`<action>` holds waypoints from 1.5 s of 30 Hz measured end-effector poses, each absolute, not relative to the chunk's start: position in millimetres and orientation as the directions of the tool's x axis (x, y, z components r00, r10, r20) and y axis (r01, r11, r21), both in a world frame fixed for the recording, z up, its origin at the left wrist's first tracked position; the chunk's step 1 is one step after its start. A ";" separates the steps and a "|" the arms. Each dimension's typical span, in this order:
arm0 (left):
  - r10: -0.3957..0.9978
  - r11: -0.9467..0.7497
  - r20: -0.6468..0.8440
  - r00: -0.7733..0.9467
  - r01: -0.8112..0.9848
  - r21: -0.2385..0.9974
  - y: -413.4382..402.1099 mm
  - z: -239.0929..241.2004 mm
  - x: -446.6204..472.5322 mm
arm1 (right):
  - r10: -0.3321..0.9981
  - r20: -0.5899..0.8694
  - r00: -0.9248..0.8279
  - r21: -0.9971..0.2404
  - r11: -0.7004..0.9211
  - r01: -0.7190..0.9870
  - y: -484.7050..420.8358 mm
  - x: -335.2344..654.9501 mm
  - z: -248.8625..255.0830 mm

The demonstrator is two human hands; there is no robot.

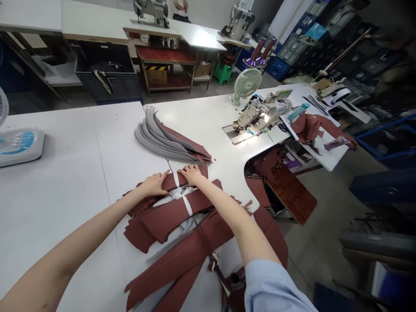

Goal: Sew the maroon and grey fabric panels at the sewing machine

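So your surface (65, 186) is the big white one, sewing machine (260, 115) over by its right end. The near bundle (185, 247) of brown pieces hugs the near edge, the middle bundle (169, 219) is just beyond it, and the grey stack (156, 138) sits closer to the far edge. The far bundle (170, 181), the one you've got your hands on, lies between stack and middle bundle, left of the curved cut-out.

To handle it well, I'd press from both sides of the white tie (176, 180) evenly, so the pieces stay lined up and don't fan out.

Grip-wise: your left hand (155, 184) is partly spread over the far bundle, thumb well apart from the index finger. Your right hand (192, 174) rests just across the tie, fingers bent over the brown. Can't tell if either is really pinching, undersides are hidden.
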State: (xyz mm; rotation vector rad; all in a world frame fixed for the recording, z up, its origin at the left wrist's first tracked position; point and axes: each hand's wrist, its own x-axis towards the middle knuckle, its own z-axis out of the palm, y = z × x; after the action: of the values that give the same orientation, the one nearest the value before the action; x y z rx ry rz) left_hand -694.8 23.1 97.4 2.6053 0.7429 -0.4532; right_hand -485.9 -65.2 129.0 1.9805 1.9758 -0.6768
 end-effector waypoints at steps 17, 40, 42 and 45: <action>0.137 -0.739 -0.125 0.983 0.185 0.647 -180.5 210.4 -730.7 | 0.727 -0.419 0.543 -0.636 -0.662 0.396 -426.5 -578.2 216.8; 0.364 -0.885 -0.058 0.930 0.364 0.290 -283.3 165.1 -746.4 | 0.786 -0.231 0.573 -0.868 -0.432 0.243 -449.0 -639.5 234.8; 0.364 -0.884 -0.060 0.930 0.365 0.293 -287.5 165.2 -747.5 | 0.773 -0.191 0.605 -0.940 -0.321 0.113 -454.6 -655.0 241.3; 0.363 -0.880 -0.070 0.929 0.367 0.302 -291.2 164.0 -748.3 | 0.735 -0.225 0.639 -0.974 -0.194 -0.119 -455.8 -663.5 241.6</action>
State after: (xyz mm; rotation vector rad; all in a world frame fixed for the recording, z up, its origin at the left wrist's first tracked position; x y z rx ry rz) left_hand -748.3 -291.2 164.0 2.7753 0.5384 -0.0161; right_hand -663.5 -455.8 241.6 3.7479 1.2346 -1.9736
